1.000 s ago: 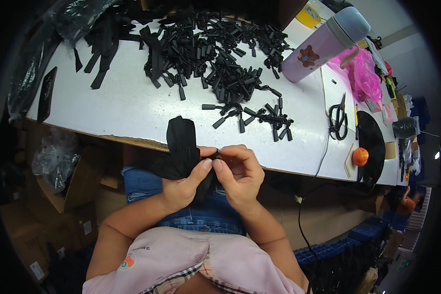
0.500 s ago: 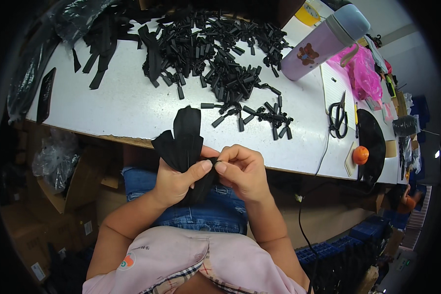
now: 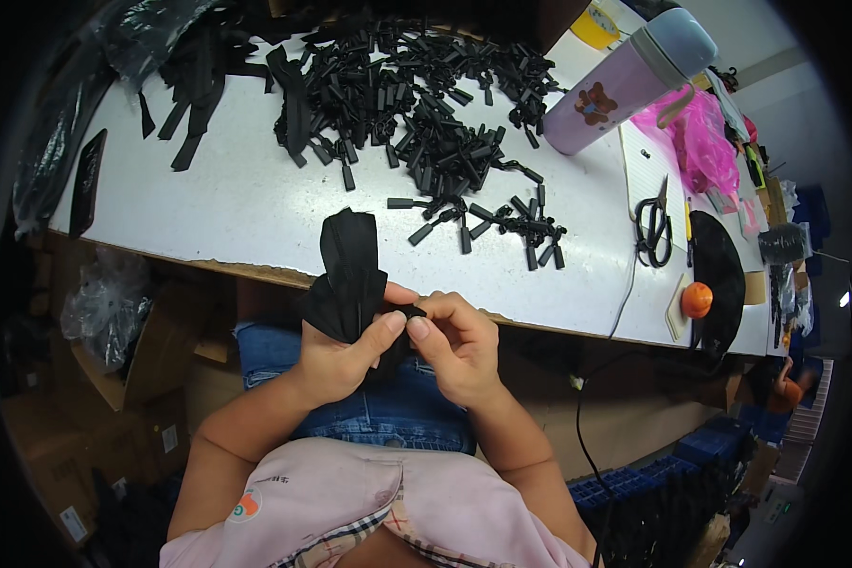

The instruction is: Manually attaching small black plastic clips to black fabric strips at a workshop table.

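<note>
My left hand (image 3: 343, 352) grips a bunch of flat black strips (image 3: 348, 270) that fan upward over the white table's front edge (image 3: 256, 204). My right hand (image 3: 456, 346) pinches a small black piece (image 3: 409, 310) at the base of the bunch, thumbs of both hands meeting there. Both hands sit just in front of the table edge, above my lap in blue jeans. A large heap of short black pieces (image 3: 426, 123) covers the table's far middle.
A lilac bottle (image 3: 625, 80) lies at the back right beside a pink bag (image 3: 701, 133). Black scissors (image 3: 651, 227), a black disc (image 3: 715, 275) and an orange ball (image 3: 697, 299) are at the right. Long black strips (image 3: 194, 90) and a black flat object (image 3: 87, 180) lie left. Cardboard boxes stand under the table.
The bunch of black strips has come up from below the table edge and now fans higher over it. Both hands stay together, working at its base.
</note>
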{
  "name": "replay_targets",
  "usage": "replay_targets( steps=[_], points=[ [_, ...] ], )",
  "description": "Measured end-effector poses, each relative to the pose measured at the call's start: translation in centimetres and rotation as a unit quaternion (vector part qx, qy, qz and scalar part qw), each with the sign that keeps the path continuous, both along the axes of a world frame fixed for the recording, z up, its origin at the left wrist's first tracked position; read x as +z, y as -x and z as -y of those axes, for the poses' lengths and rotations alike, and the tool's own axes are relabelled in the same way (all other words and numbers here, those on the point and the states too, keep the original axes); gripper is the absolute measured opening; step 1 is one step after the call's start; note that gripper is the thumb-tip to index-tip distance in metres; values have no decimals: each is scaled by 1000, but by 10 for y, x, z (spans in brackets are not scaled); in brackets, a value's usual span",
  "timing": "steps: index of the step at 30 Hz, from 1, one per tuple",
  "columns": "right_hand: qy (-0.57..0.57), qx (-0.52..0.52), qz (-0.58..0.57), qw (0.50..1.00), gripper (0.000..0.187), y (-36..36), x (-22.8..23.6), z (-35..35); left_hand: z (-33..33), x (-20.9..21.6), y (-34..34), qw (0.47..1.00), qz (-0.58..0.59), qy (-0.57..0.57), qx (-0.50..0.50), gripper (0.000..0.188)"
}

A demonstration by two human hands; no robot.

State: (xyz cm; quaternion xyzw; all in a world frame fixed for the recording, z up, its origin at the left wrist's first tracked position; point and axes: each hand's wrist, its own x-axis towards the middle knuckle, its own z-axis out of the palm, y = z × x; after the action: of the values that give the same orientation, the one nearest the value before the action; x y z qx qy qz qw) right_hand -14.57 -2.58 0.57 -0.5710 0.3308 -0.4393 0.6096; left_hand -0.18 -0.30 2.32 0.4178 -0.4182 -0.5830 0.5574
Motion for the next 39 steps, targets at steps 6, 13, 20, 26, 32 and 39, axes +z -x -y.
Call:
replay_targets(
  steps=[6, 13, 20, 26, 32, 39],
  points=[
    [-89, 15, 77, 993, 9, 1, 5, -4, -1, -10, -1, 993, 78, 92, 13, 14],
    [245, -68, -39, 966, 9, -2, 1, 2, 1, 5, -7, 994, -78, -60, -54, 12],
    [122, 21, -85, 989, 11, 8, 19, 10, -5, -6, -1, 997, 55, 41, -21, 12],
    [195, 140, -268, 933, 19, 14, 16, 10, 2, -8, -7, 998, -9, -52, -17, 15],
    [316, -89, -202, 923, 28, -7, 24, 10, 3, -15, -2, 996, 65, -19, -59, 20],
    [96, -5, -80, 992, 9, 7, 15, 6, 1, -7, -5, 995, -33, -64, -71, 18]
  ],
)
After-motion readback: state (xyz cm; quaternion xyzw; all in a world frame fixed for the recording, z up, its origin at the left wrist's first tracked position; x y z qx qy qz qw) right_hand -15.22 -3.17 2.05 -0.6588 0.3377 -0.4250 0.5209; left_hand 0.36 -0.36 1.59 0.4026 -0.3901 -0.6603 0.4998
